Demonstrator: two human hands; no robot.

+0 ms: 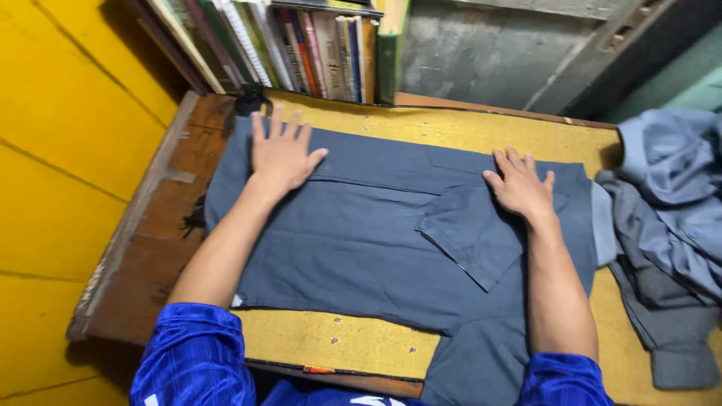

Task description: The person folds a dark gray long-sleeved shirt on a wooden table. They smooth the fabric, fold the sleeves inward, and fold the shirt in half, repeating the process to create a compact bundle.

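A dark grey-blue shirt [361, 240] lies spread and partly folded across a yellow-topped wooden table [466, 128]. One short sleeve [470, 240] is folded inward over the body. My left hand [282, 154] rests flat with fingers spread on the shirt's far left part. My right hand [519, 186] presses flat on the far right part, just above the folded sleeve. Neither hand grips anything. Part of the shirt hangs over the near table edge between my blue sleeves.
A pile of lighter grey-blue clothes [673, 225] lies at the table's right end. A row of upright books [301, 45] stands along the back. A yellow wall [68, 150] is close on the left, and a grey wall [489, 53] is behind.
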